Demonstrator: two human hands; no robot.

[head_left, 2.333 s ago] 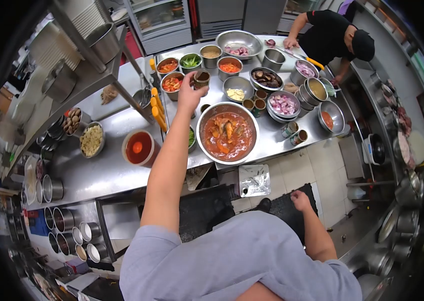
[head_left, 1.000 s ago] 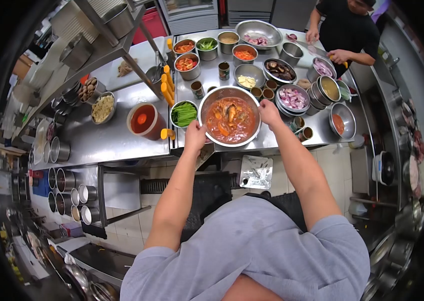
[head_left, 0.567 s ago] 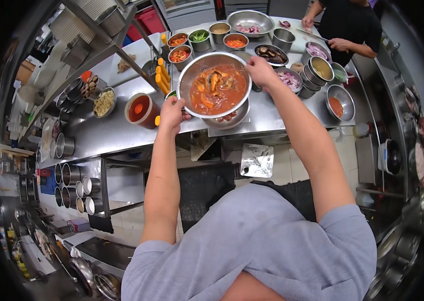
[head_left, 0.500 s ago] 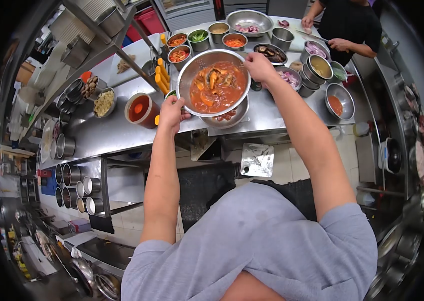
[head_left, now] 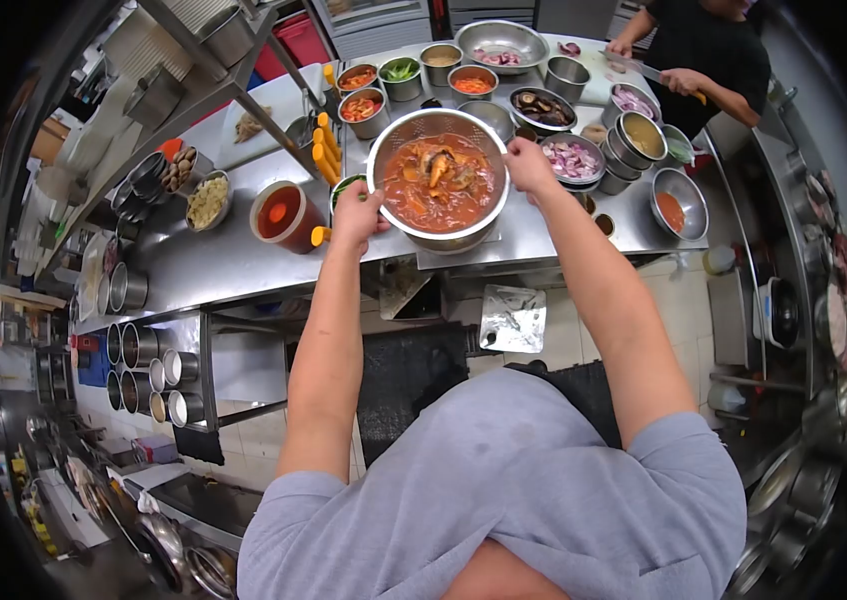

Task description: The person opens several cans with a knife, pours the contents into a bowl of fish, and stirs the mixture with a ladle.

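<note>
A steel strainer bowl (head_left: 388, 205) with perforated sides holds red sauce with orange and brown chunks (head_left: 438, 180). It sits level over another metal bowl, which is mostly hidden beneath it. My left hand (head_left: 358, 215) grips its left rim, fingers closed. On the right rim, my right hand (head_left: 531, 168) pinches the edge. A tub of red liquid (head_left: 284, 216) stands left of my left hand. Beside my right hand is a bowl of chopped red onion (head_left: 571, 159).
Small metal pots with cut vegetables (head_left: 362, 108) and a bowl of dark mushrooms (head_left: 541, 108) line the back. A co-worker (head_left: 708, 60) holds a knife (head_left: 633, 66) at the cutting board, upper right. A shelf post and yellow-handled tools (head_left: 325, 155) stand left.
The strainer bowl has moved slightly right and down and levelled out, covering more of the bowl beneath. Both hands moved right with it. The co-worker's knife has shifted left.
</note>
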